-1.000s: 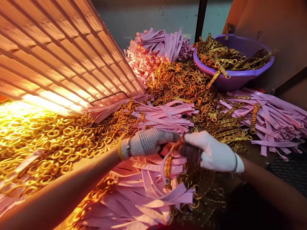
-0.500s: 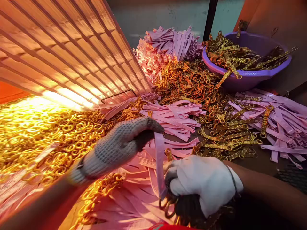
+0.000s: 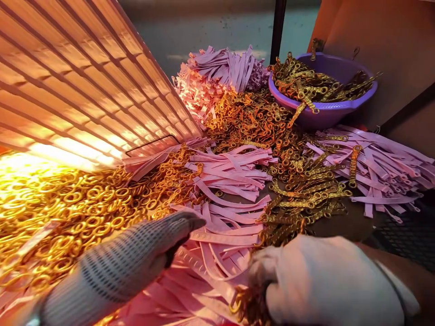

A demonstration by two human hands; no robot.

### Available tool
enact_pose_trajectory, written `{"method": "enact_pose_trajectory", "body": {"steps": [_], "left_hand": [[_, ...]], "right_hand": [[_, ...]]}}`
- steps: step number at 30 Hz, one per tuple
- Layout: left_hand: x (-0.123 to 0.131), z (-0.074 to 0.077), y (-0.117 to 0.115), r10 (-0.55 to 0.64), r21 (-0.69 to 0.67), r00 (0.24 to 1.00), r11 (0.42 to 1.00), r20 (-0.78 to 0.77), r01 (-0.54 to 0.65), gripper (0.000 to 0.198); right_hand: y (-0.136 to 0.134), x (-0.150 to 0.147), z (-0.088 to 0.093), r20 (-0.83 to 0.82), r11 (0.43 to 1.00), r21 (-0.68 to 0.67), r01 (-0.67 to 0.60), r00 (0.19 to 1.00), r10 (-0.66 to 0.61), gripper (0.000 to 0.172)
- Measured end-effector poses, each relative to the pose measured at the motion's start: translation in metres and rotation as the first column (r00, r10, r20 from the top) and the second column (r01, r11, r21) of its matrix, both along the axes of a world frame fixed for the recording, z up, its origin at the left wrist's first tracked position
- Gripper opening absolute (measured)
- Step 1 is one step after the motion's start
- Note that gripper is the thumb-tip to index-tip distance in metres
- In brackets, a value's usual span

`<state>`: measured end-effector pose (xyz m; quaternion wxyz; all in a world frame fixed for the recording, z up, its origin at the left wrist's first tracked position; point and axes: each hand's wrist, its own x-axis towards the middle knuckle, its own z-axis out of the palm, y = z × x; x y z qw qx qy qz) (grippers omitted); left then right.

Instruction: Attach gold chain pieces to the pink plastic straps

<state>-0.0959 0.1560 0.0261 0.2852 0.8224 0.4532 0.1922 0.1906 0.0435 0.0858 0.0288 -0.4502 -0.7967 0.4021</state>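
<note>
My left hand (image 3: 146, 253), in a grey dotted glove with dark fingertips, hovers over the lower-left part of the pink strips (image 3: 234, 217). Its fingers are stretched out, and no strip is visible in its grasp. The thumb side is in shadow. At the lower right, my right hand (image 3: 322, 276) wears a plain white glove. Its fingers curl round a bundle of braided metal pieces with ring ends (image 3: 251, 303); most of the bundle is hidden by the hand and the frame's bottom edge. More pink strips lie beneath both hands.
Gold rings (image 3: 84, 213) heap up on the left below a ribbed, glowing panel (image 3: 102, 81). Braided gold pieces (image 3: 254, 117) pile in the middle and fill a purple basin (image 3: 326, 108). Other pink strips lie in a stack (image 3: 227, 68) at the back and a heap (image 3: 384, 167) at right.
My left hand has let go of the pink strip it held up and moved down and left. My right hand has shifted lower and right with its bundle. The camera view has turned slightly.
</note>
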Motion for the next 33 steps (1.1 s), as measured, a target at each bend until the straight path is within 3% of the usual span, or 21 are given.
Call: {"method": "enact_pose_trajectory", "body": {"steps": [2, 3, 4, 6, 8, 10, 13, 16, 17, 20, 21, 23, 25, 28, 31, 33], "left_hand": [[0.036, -0.006, 0.006, -0.225, -0.062, 0.970, 0.973, -0.088, 0.220, 0.037], [0.058, -0.011, 0.010, -0.299, -0.072, 0.948, 0.953, -0.109, 0.293, 0.037], [0.081, -0.016, 0.014, -0.336, -0.112, 0.932, 0.940, -0.136, 0.323, 0.037], [0.125, -0.033, 0.021, -0.355, -0.178, 0.919, 0.928, -0.172, 0.326, 0.028], [0.159, -0.051, 0.027, -0.381, -0.223, 0.911, 0.912, -0.156, 0.343, 0.019], [0.177, -0.064, 0.030, -0.407, -0.249, 0.903, 0.896, -0.139, 0.366, 0.015], [0.171, -0.061, 0.032, -0.402, -0.267, 0.910, 0.892, -0.101, 0.364, 0.010], [0.138, -0.037, 0.028, -0.212, -0.433, 0.972, 0.870, 0.104, 0.236, 0.014], [0.125, -0.028, 0.023, -0.096, -0.548, 0.979, 0.817, 0.182, 0.182, 0.018], [0.089, -0.013, 0.001, 0.229, -0.812, 0.922, 0.569, 0.312, 0.134, 0.030], [0.081, -0.013, -0.008, 0.292, -0.843, 0.895, 0.517, 0.337, 0.148, 0.032], [0.071, -0.017, -0.024, 0.356, -0.858, 0.857, 0.484, 0.374, 0.173, 0.035], [0.068, -0.025, -0.037, 0.375, -0.842, 0.836, 0.510, 0.401, 0.175, 0.040], [0.070, -0.030, -0.048, 0.361, -0.789, 0.818, 0.589, 0.448, 0.172, 0.045], [0.072, -0.027, -0.052, 0.288, -0.710, 0.852, 0.692, 0.436, 0.130, 0.042], [0.073, -0.025, -0.052, 0.192, -0.574, 0.904, 0.816, 0.382, 0.070, 0.036]], "right_hand": [[0.006, 0.022, -0.006, -0.232, 0.996, 0.087, -0.023, 0.972, 0.043, 0.014], [0.011, 0.032, -0.010, -0.333, 0.989, 0.123, 0.081, 0.942, -0.036, 0.017], [0.015, 0.041, -0.015, -0.423, 0.965, 0.138, 0.221, 0.895, -0.144, 0.020], [0.023, 0.053, -0.026, -0.558, 0.866, 0.117, 0.485, 0.754, -0.347, 0.022], [0.028, 0.058, -0.039, -0.625, 0.804, 0.084, 0.588, 0.660, -0.418, 0.022], [0.032, 0.058, -0.050, -0.630, 0.777, 0.071, 0.625, 0.632, -0.451, 0.025], [0.036, 0.056, -0.061, -0.595, 0.745, 0.102, 0.659, 0.640, -0.485, 0.026], [0.039, 0.048, -0.066, -0.561, 0.773, 0.168, 0.611, 0.704, -0.435, 0.019], [0.039, 0.043, -0.067, -0.546, 0.795, 0.197, 0.574, 0.738, -0.398, 0.017], [0.039, 0.024, -0.068, -0.459, 0.863, 0.271, 0.426, 0.845, -0.273, 0.019], [0.039, 0.017, -0.067, -0.404, 0.879, 0.292, 0.376, 0.882, -0.243, 0.022], [0.038, 0.001, -0.063, -0.239, 0.898, 0.337, 0.284, 0.948, -0.210, 0.028], [0.037, -0.013, -0.056, -0.010, 0.901, 0.393, 0.186, 0.980, -0.199, 0.031], [0.033, -0.030, -0.044, 0.270, 0.893, 0.447, 0.062, 0.942, -0.200, 0.030], [0.030, -0.037, -0.041, 0.367, 0.892, 0.452, 0.028, 0.905, -0.214, 0.027], [0.029, -0.038, -0.044, 0.376, 0.896, 0.442, 0.035, 0.900, -0.221, 0.025]]}}
